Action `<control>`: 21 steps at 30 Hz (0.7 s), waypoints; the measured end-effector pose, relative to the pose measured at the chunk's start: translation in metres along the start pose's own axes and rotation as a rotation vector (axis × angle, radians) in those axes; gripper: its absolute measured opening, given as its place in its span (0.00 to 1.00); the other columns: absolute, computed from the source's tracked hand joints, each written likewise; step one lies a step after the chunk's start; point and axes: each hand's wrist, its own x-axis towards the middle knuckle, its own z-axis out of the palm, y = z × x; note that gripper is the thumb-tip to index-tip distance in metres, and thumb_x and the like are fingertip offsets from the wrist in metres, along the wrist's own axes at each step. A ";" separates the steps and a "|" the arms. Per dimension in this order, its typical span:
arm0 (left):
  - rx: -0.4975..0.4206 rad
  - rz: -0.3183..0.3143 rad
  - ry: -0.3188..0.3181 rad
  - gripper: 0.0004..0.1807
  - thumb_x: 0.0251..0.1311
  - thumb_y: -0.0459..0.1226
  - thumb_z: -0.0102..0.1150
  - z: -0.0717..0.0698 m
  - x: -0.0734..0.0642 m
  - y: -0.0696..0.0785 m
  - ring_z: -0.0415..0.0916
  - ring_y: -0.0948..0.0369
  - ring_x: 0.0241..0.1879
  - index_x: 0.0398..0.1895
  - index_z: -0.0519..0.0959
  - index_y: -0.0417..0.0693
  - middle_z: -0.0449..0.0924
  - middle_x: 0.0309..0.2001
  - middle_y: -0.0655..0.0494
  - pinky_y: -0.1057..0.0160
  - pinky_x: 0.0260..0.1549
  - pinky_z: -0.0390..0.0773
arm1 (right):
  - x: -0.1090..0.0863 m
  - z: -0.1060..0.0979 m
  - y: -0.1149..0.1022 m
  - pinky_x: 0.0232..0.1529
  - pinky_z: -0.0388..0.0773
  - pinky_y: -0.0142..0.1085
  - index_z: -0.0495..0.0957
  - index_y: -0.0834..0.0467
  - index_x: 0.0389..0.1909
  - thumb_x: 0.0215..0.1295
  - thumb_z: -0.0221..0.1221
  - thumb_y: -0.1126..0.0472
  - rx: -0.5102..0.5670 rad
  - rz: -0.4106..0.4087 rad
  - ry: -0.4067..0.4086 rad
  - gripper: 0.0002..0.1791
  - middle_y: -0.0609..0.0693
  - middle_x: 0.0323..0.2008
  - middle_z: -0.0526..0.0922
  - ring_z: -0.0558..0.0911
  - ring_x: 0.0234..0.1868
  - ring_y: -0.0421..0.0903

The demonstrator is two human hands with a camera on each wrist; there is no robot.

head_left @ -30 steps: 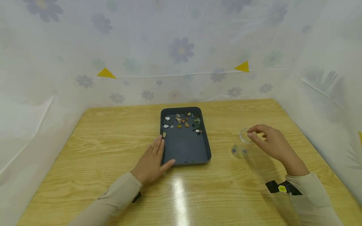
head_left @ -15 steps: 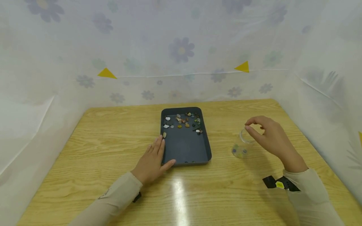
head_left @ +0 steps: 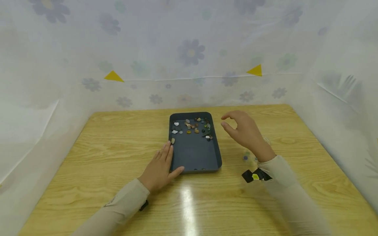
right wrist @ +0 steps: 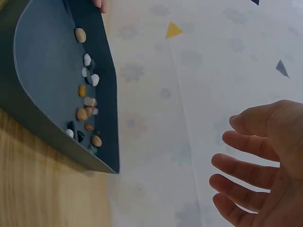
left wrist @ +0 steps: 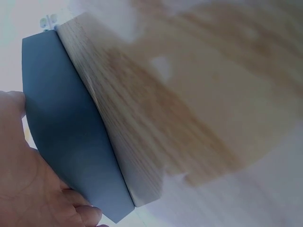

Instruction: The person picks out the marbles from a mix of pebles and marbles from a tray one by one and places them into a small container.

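Note:
A dark grey rectangular tray [head_left: 193, 154] lies on the table in the head view. Small polished pebbles [head_left: 189, 126] in white, orange, brown and green sit mostly in its far half. My left hand [head_left: 157, 170] rests along the tray's left side, fingers straight, thumb over the near corner; the left wrist view shows it against the tray wall [left wrist: 66, 118]. To the right of the tray, my right hand [head_left: 243, 129] hangs above the table, thumb and fingers apart and loosely bent. In the right wrist view, the same hand [right wrist: 260, 165] holds nothing.
A clear glass jar [head_left: 250, 160] with a few coloured pieces inside stands on the table, partly hidden by the right forearm. The wood-grain table [head_left: 112, 137] is enclosed by flower-printed sheets [head_left: 141, 52] at back and sides.
My right hand has moved from the jar's rim leftward and away from me, nearing the tray's right side. The left hand and the tray have stayed in place.

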 end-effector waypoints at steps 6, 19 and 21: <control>-0.002 0.000 0.006 0.50 0.66 0.66 0.35 0.000 0.000 0.000 0.39 0.47 0.75 0.74 0.44 0.35 0.35 0.76 0.41 0.46 0.70 0.48 | 0.023 0.039 0.013 0.50 0.73 0.53 0.79 0.59 0.51 0.69 0.56 0.54 0.073 0.058 -0.042 0.16 0.58 0.53 0.79 0.76 0.53 0.58; 0.011 -0.008 -0.002 0.50 0.66 0.67 0.34 0.000 -0.002 -0.001 0.38 0.47 0.75 0.74 0.43 0.36 0.34 0.76 0.42 0.47 0.71 0.47 | 0.042 0.093 0.038 0.57 0.70 0.55 0.81 0.60 0.46 0.67 0.58 0.57 0.035 0.234 -0.115 0.13 0.61 0.53 0.77 0.73 0.57 0.60; 0.011 -0.006 0.006 0.50 0.66 0.66 0.35 0.000 -0.002 0.000 0.39 0.46 0.75 0.74 0.44 0.35 0.35 0.76 0.41 0.47 0.70 0.48 | 0.043 0.098 0.040 0.57 0.70 0.55 0.81 0.60 0.47 0.67 0.58 0.57 0.003 0.237 -0.128 0.13 0.62 0.54 0.76 0.73 0.57 0.61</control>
